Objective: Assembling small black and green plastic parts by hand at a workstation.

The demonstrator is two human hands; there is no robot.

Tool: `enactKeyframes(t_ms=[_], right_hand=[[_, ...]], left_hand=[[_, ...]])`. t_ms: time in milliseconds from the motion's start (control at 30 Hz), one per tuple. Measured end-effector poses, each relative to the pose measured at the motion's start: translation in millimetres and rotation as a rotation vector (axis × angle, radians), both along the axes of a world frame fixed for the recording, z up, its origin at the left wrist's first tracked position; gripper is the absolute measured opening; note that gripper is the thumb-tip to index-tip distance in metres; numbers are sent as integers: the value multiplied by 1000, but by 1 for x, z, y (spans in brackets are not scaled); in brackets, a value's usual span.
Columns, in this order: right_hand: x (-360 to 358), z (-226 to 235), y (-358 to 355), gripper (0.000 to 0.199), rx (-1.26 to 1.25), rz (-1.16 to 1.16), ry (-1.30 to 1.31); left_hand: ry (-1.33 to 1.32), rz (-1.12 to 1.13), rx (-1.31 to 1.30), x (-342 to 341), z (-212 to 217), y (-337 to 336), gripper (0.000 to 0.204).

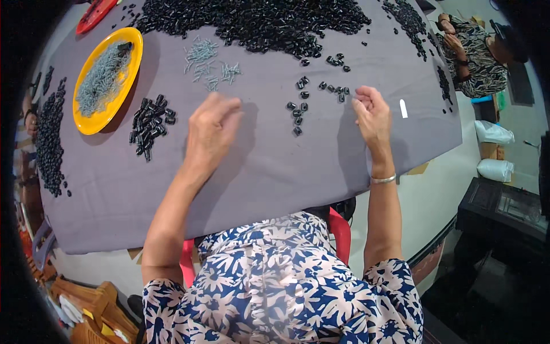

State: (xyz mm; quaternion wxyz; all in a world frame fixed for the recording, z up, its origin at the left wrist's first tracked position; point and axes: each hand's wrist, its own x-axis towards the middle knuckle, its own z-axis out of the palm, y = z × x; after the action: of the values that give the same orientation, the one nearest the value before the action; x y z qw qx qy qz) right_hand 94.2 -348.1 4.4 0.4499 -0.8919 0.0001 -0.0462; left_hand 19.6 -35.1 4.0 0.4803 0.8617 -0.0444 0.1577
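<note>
On the grey cloth, my left hand (211, 126) is just below a loose scatter of small grey screws (201, 53). Its fingers are bent and smeared by motion, so whether it holds anything does not show. My right hand (373, 112) is closed, fingertips curled toward the thumb. What it holds, if anything, is hidden. Beside its fingertips lie a few small black cylindrical parts (338, 90). More black parts (298, 112) lie in a loose line between my hands. To the left of my left hand is a small pile of black parts (151, 123).
A yellow plate (83, 121) heaped with grey screws (103, 83) is at the left. A large black heap (252, 23) spreads along the far side. Other black piles lie at the left (50, 140) and far right (409, 23). Another person (475, 57) sits at the right.
</note>
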Motion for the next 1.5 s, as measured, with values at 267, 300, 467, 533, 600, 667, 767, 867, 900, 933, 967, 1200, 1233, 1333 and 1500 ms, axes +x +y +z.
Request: enactKeyframes(t_ms=[267, 300, 467, 533, 600, 667, 767, 867, 900, 933, 967, 1200, 1233, 1333, 1500], right_hand=[[28, 17, -4, 29, 114, 151, 253], [30, 18, -3, 28, 146, 179, 276], [34, 16, -6, 24, 180, 208, 302], [35, 19, -5, 23, 305, 169, 352], [35, 22, -2, 23, 314, 170, 353], [35, 24, 2, 22, 326, 176, 348], [35, 23, 19, 17, 37, 222, 289], [31, 19, 32, 15, -185, 408, -50], [29, 19, 37, 15, -176, 415, -51], [27, 20, 42, 15, -145, 529, -57], [26, 23, 47, 15, -113, 644, -63], [78, 26, 54, 15, 31, 442, -91], [86, 29, 58, 16, -95, 443, -259], [102, 20, 77, 23, -142, 515, -300], [92, 7, 93, 23, -296, 698, -369]], left_hand=[[70, 58, 7, 0, -4, -2, 14], [59, 67, -10, 0, -4, -1, 13], [50, 73, -34, 2, -3, 1, 14], [50, 83, -38, 1, -4, 2, 15], [15, 57, -41, 2, -4, 4, 15], [20, 67, -32, 1, -4, 1, 15], [30, 80, 6, 0, -5, 4, 17], [34, 64, -20, 2, -7, 1, 18], [35, 71, -10, 2, -7, 1, 18], [53, 83, -23, 0, -7, 0, 17], [71, 96, -37, 0, -7, 1, 17], [104, 135, 25, 2, 2, -1, 16], [94, 136, 13, 2, 1, -1, 16], [64, 133, 12, 3, 0, -3, 14], [28, 113, 5, 3, -2, -3, 11]])
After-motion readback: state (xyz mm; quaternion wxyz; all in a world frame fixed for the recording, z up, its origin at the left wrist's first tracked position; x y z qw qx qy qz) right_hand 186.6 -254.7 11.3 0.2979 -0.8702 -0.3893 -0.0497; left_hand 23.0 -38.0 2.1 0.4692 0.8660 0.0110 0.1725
